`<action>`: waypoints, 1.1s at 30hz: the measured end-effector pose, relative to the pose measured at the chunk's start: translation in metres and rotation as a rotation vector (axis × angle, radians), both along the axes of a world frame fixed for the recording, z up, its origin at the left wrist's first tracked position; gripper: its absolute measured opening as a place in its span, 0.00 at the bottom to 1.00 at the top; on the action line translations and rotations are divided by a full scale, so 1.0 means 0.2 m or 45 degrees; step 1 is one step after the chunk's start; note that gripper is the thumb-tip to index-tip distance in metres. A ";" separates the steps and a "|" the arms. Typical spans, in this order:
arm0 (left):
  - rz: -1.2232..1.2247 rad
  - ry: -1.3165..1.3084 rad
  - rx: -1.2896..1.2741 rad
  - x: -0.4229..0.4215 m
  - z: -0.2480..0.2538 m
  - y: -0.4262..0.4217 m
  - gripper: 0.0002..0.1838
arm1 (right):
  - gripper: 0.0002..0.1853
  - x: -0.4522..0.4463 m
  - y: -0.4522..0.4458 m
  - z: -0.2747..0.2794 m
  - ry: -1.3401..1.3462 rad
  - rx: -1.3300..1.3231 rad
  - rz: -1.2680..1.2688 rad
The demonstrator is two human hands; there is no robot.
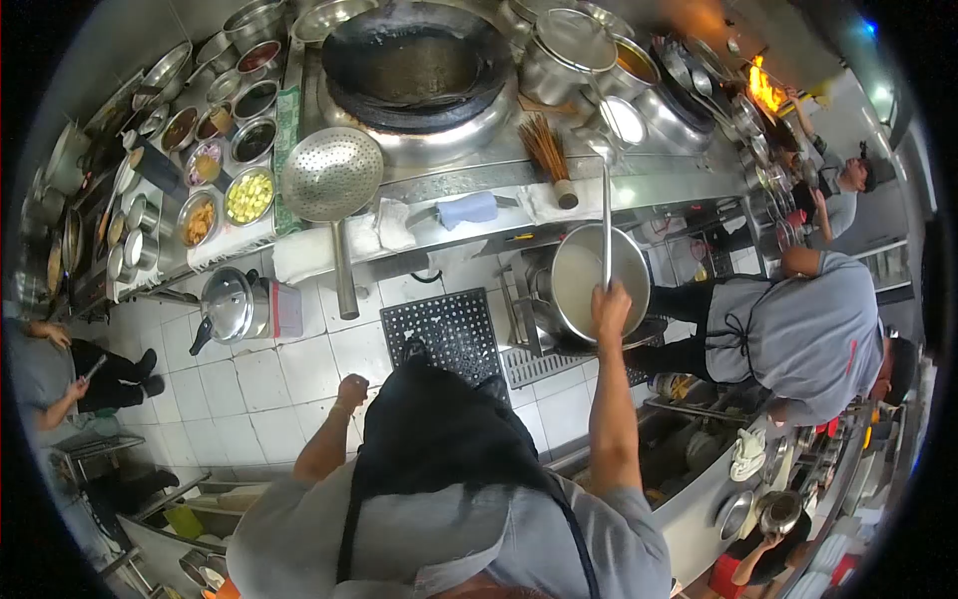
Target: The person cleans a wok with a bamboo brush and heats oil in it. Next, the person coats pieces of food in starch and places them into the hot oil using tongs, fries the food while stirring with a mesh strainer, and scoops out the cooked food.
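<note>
My right hand (pixel 611 311) grips the long metal handle of a ladle (pixel 607 225). The ladle's handle passes above a deep metal pot (pixel 639 262), and its head reaches the stove counter among the steel containers. Pale, cloudy liquid (pixel 576 280) lies in that pot. My left hand (pixel 351 389) hangs low over the tiled floor, fingers curled, with nothing visible in it. In front of me a large perforated strainer (pixel 332 175) rests on the counter edge, its handle sticking out towards me. Behind it sits a dark wok (pixel 414 70) with steam rising from it.
A bamboo brush (pixel 546 150) and a folded blue cloth (pixel 467 210) lie along the counter edge. Bowls of ingredients, one with yellow-green cubes (pixel 248 195), stand at left. A lidded pressure cooker (pixel 232 302) is below. Co-workers stand right and left; flames (pixel 765 88) rise at far right.
</note>
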State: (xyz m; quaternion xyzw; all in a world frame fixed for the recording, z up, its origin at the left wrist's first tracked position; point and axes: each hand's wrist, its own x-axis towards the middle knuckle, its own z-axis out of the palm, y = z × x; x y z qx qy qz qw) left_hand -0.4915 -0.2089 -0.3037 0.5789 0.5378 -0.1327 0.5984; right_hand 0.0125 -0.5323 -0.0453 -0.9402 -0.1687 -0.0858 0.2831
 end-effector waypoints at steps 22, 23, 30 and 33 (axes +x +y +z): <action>-1.758 -0.889 -3.024 1.03 2.97 -0.77 0.15 | 0.33 -0.56 -0.27 -0.49 -0.318 -0.077 -0.172; -1.789 -0.817 -3.183 0.99 2.97 -0.84 0.15 | 0.32 -0.79 -0.37 -0.63 -0.082 -0.029 -0.325; -1.496 -0.673 -3.494 0.93 2.84 -0.92 0.09 | 0.25 -2.77 -0.96 -1.28 1.058 -0.490 -0.723; -1.424 -0.689 -3.568 0.98 2.87 -0.95 0.09 | 0.24 -3.27 -0.96 -1.28 1.728 -0.491 -0.801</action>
